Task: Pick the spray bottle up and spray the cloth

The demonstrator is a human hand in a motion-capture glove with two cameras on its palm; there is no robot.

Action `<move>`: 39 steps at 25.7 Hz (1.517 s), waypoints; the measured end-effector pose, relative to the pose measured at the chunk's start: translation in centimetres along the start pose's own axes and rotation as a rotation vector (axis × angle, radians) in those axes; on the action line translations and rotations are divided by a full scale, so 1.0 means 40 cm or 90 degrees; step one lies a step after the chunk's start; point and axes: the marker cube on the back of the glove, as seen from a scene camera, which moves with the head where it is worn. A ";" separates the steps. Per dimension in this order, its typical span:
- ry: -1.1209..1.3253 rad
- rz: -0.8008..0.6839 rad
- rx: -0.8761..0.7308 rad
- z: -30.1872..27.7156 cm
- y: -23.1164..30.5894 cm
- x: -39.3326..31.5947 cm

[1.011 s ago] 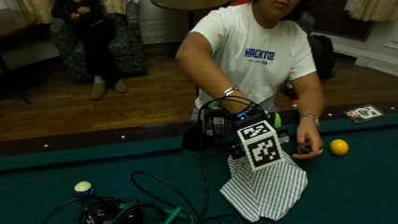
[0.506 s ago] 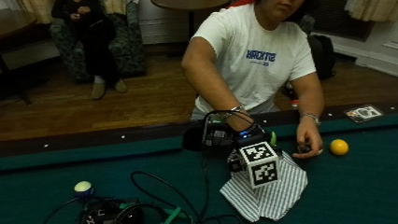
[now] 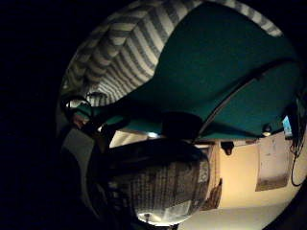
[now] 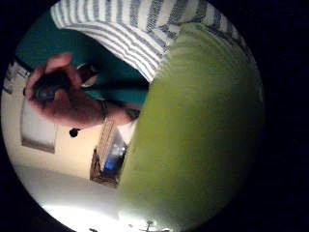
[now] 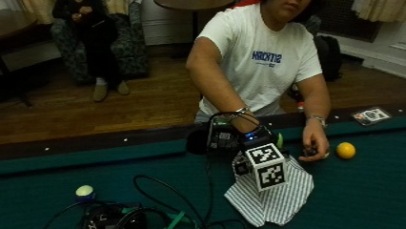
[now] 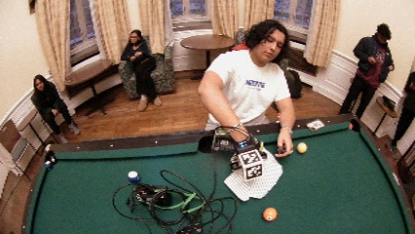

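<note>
One thing fills the thumb-side palm view: the green spray bottle (image 4: 203,130), very close to the palm. The other palm view shows its lower part with a printed label, also close. In the outside view the gloved right hand (image 5: 244,138) is up above the green pool tabletop (image 5: 126,167), and a bit of green bottle peeks out beside it. The bottle looks lifted off the tabletop, so the hand seems to be wrapped round it, but the fingers themselves are hidden and I cannot tell how they sit.

The striped cloth (image 5: 273,198) lies flat on the tabletop, just under and in front of the gloved hand. The bare left hand (image 5: 314,148) rests on the tabletop beside the cloth and holds a small dark thing. A yellow ball (image 5: 346,150) sits near that hand.

I think the picking-up part is done, and the spraying part is the step now. Next, the nozzle needs to point down at the cloth, and a finger needs to squeeze the trigger. I cannot see the nozzle or the trigger, so I cannot say which way the bottle points. The bare hand is close to the cloth and might get wet.
</note>
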 end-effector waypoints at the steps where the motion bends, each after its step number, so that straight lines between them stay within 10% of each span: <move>1: -0.005 -0.013 0.013 -0.013 0.018 -0.008; 12: -0.057 -0.245 0.231 -0.170 0.285 -0.113; 23: -0.197 -0.684 0.410 -0.220 0.491 -0.207; 39: -0.262 -0.812 0.445 -0.264 0.194 -0.391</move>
